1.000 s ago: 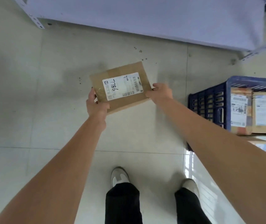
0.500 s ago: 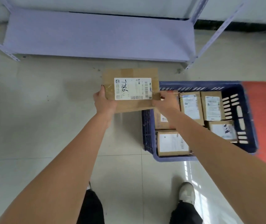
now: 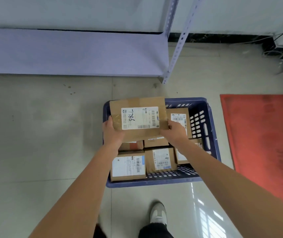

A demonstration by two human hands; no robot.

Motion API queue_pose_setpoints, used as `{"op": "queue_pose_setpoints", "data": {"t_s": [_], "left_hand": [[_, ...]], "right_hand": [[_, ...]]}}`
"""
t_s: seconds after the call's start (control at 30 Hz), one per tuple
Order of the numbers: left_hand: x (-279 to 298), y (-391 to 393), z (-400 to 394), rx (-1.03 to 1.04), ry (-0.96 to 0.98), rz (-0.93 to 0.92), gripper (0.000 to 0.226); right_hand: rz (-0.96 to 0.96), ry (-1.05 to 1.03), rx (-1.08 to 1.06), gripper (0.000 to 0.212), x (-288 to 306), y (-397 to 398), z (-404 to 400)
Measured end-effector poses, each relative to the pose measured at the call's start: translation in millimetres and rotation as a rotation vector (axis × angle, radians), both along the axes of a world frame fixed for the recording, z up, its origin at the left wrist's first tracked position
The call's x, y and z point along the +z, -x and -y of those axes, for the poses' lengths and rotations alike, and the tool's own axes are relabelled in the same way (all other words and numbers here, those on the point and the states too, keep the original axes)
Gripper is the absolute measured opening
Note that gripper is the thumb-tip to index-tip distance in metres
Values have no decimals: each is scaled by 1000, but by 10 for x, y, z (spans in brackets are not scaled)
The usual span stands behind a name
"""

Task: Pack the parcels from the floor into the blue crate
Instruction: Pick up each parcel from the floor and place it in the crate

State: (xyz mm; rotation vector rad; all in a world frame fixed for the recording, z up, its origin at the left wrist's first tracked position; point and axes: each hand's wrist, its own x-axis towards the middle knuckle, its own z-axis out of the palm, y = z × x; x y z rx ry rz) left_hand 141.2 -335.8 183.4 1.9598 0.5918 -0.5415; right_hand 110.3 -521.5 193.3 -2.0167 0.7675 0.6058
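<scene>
I hold a flat brown cardboard parcel with a white label marked 7786. My left hand grips its near left corner and my right hand grips its near right corner. The parcel hangs over the far left part of the blue crate, which stands on the tiled floor. Several labelled cardboard parcels lie packed inside the crate, partly hidden by the held parcel and my arms.
A pale purple metal shelf runs along the wall beyond the crate, with its upright post close to the crate's far side. A red mat lies to the right. Cables sit at the far right corner. My shoe is near.
My hands have carried the parcel to the right, from beside the crate's left wall to above the crate. The view has swung so the crate sits in the middle.
</scene>
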Motion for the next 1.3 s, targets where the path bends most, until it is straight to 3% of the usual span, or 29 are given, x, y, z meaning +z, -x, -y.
{"op": "queue_pose_setpoints", "data": {"t_s": [0.1,0.4,0.53,0.7,0.87,1.1,1.3], "left_hand": [[-216,80,86,-36,-42,-63,60],[-962,42,-30,-35,-162,-145,72],[-1152,-22,-84,-68,-225,-93,76],[-1199,-37,-32,-85,-333,8,77],[-1160,-33,70,26,-365,128,70],[-1124,-113,91,11,-468,93,61],[-1087,-93,46,36,-407,150,59]], "right_hand": [[-46,-19,-3,42,-215,79,68],[-141,-41,47,77,-898,-130,-131],[-166,-4,86,79,-1040,-200,-235],[-174,8,42,85,-1080,-143,-343],[-200,62,45,85,-1066,-200,-382],[-160,19,-33,82,-1080,-199,-378],[-82,8,-64,81,-1133,-127,-415]]}}
